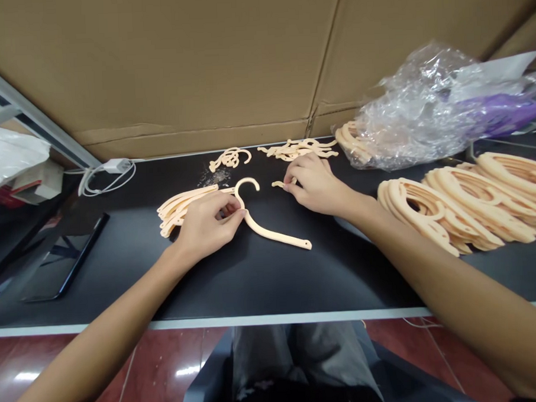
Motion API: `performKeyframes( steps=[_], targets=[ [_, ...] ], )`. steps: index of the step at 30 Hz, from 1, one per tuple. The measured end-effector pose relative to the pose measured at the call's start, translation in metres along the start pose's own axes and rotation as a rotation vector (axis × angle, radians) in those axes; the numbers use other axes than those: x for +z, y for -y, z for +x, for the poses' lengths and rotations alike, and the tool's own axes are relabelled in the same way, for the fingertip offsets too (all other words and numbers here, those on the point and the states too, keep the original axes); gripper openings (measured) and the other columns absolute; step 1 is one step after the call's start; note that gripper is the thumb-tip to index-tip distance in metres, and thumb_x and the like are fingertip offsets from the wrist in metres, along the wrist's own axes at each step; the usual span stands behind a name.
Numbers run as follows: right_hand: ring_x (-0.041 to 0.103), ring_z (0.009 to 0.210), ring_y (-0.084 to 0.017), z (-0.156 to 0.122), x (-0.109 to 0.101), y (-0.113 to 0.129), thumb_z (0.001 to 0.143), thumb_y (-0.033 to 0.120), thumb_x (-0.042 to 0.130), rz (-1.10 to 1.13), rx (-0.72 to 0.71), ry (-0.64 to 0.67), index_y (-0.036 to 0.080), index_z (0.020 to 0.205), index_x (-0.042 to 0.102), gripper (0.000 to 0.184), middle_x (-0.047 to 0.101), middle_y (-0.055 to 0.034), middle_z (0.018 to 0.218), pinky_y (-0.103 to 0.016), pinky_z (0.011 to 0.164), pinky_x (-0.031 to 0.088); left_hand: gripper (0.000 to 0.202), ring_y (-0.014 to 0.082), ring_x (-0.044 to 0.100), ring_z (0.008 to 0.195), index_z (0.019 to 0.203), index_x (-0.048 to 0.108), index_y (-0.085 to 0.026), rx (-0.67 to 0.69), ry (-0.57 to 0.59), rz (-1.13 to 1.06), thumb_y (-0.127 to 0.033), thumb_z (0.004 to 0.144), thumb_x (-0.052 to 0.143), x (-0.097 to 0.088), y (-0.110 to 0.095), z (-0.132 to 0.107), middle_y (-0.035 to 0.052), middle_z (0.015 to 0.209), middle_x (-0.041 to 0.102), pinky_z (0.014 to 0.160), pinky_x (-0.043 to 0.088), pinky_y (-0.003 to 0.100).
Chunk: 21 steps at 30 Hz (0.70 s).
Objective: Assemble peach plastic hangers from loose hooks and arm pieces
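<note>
My left hand [211, 222] pinches a cream plastic hanger piece [276, 235] at the base of its hook. The hook curls upward and one arm slopes down to the right, ending in a small hole. Behind that hand lies a stack of straight hanger arms [179, 206]. My right hand [314, 184] is closed over a small cream plastic piece [278, 184], whose end pokes out left of the fingertips. Just beyond it is a pile of thin, wavy cream pieces [296, 148]. Some loose hooks [231, 158] lie further left.
Stacks of folded hangers [463, 201] fill the right side. Behind them sits a clear plastic bag [424, 108] with more pieces. A phone [66, 257] and a white charger cable [111, 172] lie left on the black table [263, 290]. Cardboard [177, 63] stands along the back.
</note>
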State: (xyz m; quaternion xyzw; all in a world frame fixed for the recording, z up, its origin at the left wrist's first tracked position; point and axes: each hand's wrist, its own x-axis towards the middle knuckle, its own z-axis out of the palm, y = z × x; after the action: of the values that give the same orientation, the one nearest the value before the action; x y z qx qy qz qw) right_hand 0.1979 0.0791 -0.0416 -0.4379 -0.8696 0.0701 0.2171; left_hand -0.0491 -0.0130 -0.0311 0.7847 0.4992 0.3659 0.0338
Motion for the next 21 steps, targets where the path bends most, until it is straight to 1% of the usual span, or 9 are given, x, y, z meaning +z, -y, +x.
performKeyframes(
  steps=[2,4,8,10,13,15,16,18,21],
  targets=[
    [0.048,0.12,-0.033,0.0,0.0,-0.001,0.092,0.022,0.055,-0.002,0.006,0.018,0.017,0.089,0.066,0.012,0.064,-0.0139,0.114,-0.054,0.102,0.036,0.012,0.0136,0.059,0.06,0.073,0.069,-0.019,0.03,0.03,0.082,-0.026,0.083,0.069,-0.001,0.001,-0.001,0.0001,0.067,0.068,0.06,0.046,0.028],
    [0.049,0.119,-0.033,0.001,0.0,-0.001,0.093,0.023,0.054,0.002,0.008,0.032,0.017,0.09,0.065,0.013,0.064,-0.0136,0.114,-0.053,0.101,0.037,0.014,0.0156,0.06,0.062,0.072,0.068,-0.02,0.062,0.025,0.129,-0.028,0.083,0.069,-0.002,0.001,-0.002,0.0,0.065,0.066,0.063,0.046,0.03],
    [0.051,0.12,-0.033,0.001,0.004,0.001,0.096,0.024,0.051,0.001,0.01,0.036,0.015,0.096,0.065,0.017,0.064,-0.0158,0.117,-0.053,0.101,0.038,0.013,0.017,0.059,0.064,0.075,0.068,-0.02,0.159,-0.015,0.134,-0.027,0.086,0.067,-0.005,-0.005,-0.001,0.0006,0.065,0.065,0.066,0.047,0.032],
    [0.051,0.122,-0.034,0.001,0.007,0.002,0.096,0.022,0.048,-0.018,-0.023,0.01,0.014,0.1,0.065,0.019,0.064,-0.0177,0.12,-0.052,0.103,0.037,0.011,0.0177,0.061,0.07,0.082,0.07,-0.019,0.212,0.006,0.107,-0.026,0.089,0.066,-0.005,-0.014,-0.001,0.0026,0.072,0.068,0.072,0.049,0.033],
    [0.051,0.123,-0.033,0.002,0.01,0.004,0.098,0.02,0.043,-0.034,-0.08,-0.023,0.013,0.104,0.065,0.023,0.064,-0.0191,0.124,-0.051,0.104,0.037,0.017,0.0215,0.064,0.089,0.101,0.072,-0.015,0.27,0.132,0.048,-0.028,0.094,0.064,-0.001,-0.032,-0.003,0.0088,0.093,0.072,0.085,0.052,0.038],
    [0.051,0.123,-0.033,0.002,0.01,0.006,0.099,0.021,0.041,-0.032,-0.096,-0.03,0.014,0.106,0.064,0.025,0.064,-0.0189,0.124,-0.05,0.104,0.036,0.027,0.0242,0.062,0.101,0.116,0.07,-0.014,0.292,0.271,0.039,-0.031,0.097,0.062,0.004,-0.044,-0.003,0.0116,0.106,0.072,0.092,0.051,0.041],
    [0.051,0.122,-0.032,0.002,0.01,0.006,0.1,0.021,0.04,-0.034,-0.103,-0.031,0.013,0.107,0.064,0.026,0.065,-0.0187,0.123,-0.049,0.104,0.036,0.03,0.0249,0.061,0.104,0.12,0.069,-0.015,0.3,0.338,0.048,-0.032,0.098,0.06,0.007,-0.049,-0.002,0.012,0.111,0.071,0.094,0.051,0.042],
    [0.052,0.122,-0.032,0.001,0.008,0.008,0.101,0.021,0.038,-0.056,-0.117,-0.043,0.013,0.109,0.064,0.029,0.065,-0.0186,0.122,-0.048,0.105,0.035,0.028,0.0252,0.06,0.105,0.119,0.069,-0.016,0.311,0.435,0.074,-0.031,0.101,0.055,0.013,-0.057,0.002,0.0119,0.114,0.069,0.094,0.051,0.043],
    [0.053,0.121,-0.032,0.002,0.005,0.011,0.103,0.021,0.031,-0.123,-0.128,-0.084,0.012,0.11,0.065,0.035,0.067,-0.0191,0.122,-0.046,0.104,0.034,0.023,0.0232,0.062,0.098,0.105,0.07,-0.015,0.335,0.478,0.058,-0.024,0.102,0.05,0.022,-0.06,0.01,0.0108,0.105,0.069,0.089,0.052,0.04]
  ],
)
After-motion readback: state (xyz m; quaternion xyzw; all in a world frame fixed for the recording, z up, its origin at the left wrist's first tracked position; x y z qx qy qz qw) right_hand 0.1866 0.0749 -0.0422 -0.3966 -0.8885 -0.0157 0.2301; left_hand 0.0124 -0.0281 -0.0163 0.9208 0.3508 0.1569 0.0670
